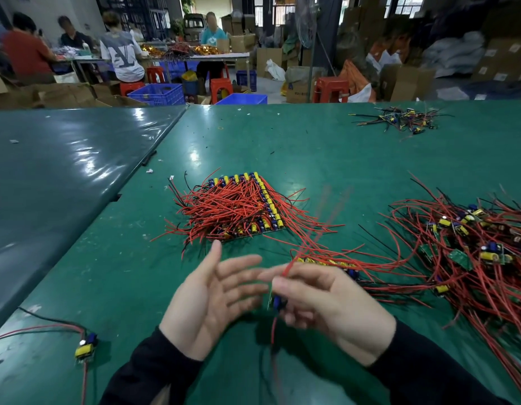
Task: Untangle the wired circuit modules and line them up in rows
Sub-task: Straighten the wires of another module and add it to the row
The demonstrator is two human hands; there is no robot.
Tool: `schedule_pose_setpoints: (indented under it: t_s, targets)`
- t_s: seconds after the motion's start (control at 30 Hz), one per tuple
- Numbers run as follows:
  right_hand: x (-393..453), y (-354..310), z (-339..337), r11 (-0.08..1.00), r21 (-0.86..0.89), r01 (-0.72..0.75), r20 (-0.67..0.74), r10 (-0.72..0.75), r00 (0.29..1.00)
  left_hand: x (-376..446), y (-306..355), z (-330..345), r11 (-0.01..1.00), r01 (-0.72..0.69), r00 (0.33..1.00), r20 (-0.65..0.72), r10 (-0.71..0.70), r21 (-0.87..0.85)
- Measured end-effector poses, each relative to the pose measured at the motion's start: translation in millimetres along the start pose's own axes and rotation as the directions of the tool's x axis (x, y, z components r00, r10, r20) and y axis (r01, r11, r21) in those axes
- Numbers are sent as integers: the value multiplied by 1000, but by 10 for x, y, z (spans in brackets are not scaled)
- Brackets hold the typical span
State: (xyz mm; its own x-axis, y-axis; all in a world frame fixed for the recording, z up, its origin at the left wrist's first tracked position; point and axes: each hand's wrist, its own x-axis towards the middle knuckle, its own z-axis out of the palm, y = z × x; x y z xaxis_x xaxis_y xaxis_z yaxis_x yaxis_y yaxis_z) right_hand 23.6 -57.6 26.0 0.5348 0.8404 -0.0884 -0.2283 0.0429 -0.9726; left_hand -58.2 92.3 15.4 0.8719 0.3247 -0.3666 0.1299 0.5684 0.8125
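Pinching a blurred circuit module [276,302], right hand [326,305] partly hiding it, left hand [212,296] spread.

A neat block of modules [247,206] lies in rows in the middle, red wires spread over it. A big messy heap [475,244] sits on the right (all tangled). One module [276,302] is held up, and another [85,344] lies alone bottom-left.

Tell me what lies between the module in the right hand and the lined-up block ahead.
The right hand holds a module. Between it and the lined-up block, loose red wire ends trail across the green table. Nothing solid blocks the way; the open left hand is beside it.
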Motion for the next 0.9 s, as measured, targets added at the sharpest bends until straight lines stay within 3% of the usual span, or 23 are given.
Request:
schedule_pose_setpoints:
  t_s: [0.1, 0.17, 0.27, 0.33, 0.4, 0.53, 0.6, 0.73, 0.9]
  targets:
    - [50, -22, -65, 987, 152, 58, -251, -18, 968, -51, 19, 24, 973, 167, 962, 192, -197, 161]
    - [65, -53, -101, 978, 185, 95, -349, -25, 937, -69, 59, 6, 966, 176, 947, 235, -219, 191]
    - [62, -72, -112, 959, 240, 148, -403, -41, 914, -69, 127, -48, 991, 131, 965, 231, -124, -15]
    - [47, -66, -101, 943, 271, 191, -412, -66, 909, -59, 149, -73, 960, 89, 977, 208, -33, -264]
    - [33, -40, -85, 928, 278, 248, -422, -114, 900, -36, 124, -93, 932, 47, 988, 151, 8, -359]
    - [15, 29, 3, 926, 220, 306, -428, -191, 883, -60, -26, 25, 996, 73, 987, 145, -66, -43]
    - [6, 64, 52, 935, 148, 323, -417, -237, 878, -82, -96, 119, 993, -48, 992, 119, 35, 110]
    - [-12, 135, 94, 942, 20, 335, -358, -306, 882, -80, -124, 159, 934, -333, 943, 27, 332, 132]
    - [-36, 139, 58, 908, -190, 372, -170, -404, 899, -86, -39, 114, 917, -390, 919, -27, 393, 78]
